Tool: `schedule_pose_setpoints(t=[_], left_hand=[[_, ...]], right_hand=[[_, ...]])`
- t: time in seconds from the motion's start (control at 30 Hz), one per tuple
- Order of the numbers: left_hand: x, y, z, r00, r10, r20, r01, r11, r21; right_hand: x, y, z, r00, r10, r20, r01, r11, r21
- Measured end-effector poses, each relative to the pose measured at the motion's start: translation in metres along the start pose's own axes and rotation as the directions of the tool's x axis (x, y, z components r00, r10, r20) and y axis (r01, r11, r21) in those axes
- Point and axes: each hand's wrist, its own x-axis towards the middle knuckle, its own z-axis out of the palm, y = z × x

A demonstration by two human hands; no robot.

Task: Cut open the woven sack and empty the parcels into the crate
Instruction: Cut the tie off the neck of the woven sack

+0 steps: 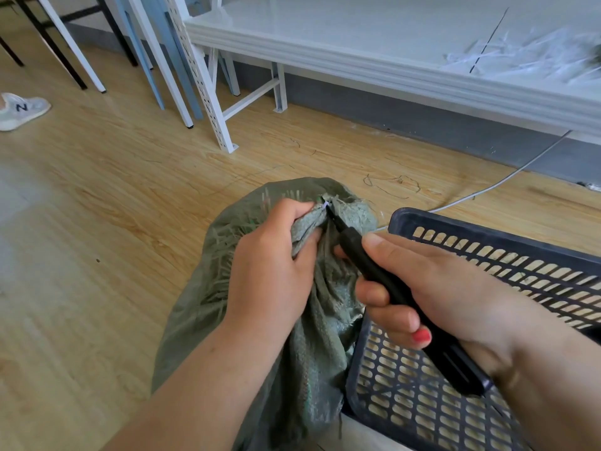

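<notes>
Coarse green woven sack (208, 288) slumps on the wooden floor against a dark perforated plastic crate (487, 255). Left hand (276, 265) bunches its gathered neck tight; right hand (432, 288) grips a slim black cutter (383, 281), tip at the knot.

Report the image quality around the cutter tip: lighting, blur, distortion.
Head view: even, soft light with faint shadows; cutter tip at the sack neck is fairly sharp, shelf edge bows from wide-angle distortion, plastic scraps top right smear.
</notes>
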Motion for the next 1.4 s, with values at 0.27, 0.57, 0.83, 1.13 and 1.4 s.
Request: schedule_pose_setpoints(t=[0.27,0.57,0.83,1.13,1.4], left_hand=[[0.005,-0.010,-0.001,0.982,-0.125,0.138,0.157,0.954,-0.255],[0.015,-0.021,-0.010,0.931,-0.298,0.211,0.353,0.880,-0.317],[0.014,-0.013,-0.006,0.948,-0.260,0.185,0.313,0.869,-0.383],[0.008,-0.002,-0.008,0.966,-0.083,0.246,0.157,0.943,-0.295],[0.005,0.004,-0.013,0.962,-0.008,0.272,0.059,0.982,-0.178]], right_hand=[[-0.003,-0.003,-0.010,0.986,0.095,0.140,-0.116,0.982,0.147],[-0.012,-0.026,-0.030,0.980,0.005,0.201,-0.037,0.987,0.153],[-0.007,-0.001,0.003,0.984,-0.174,-0.033,0.160,0.952,-0.260],[0.010,-0.004,-0.013,0.720,-0.565,-0.402,0.263,0.759,-0.595],[0.025,-0.004,-0.012,0.721,-0.579,-0.380,0.284,0.748,-0.600]])
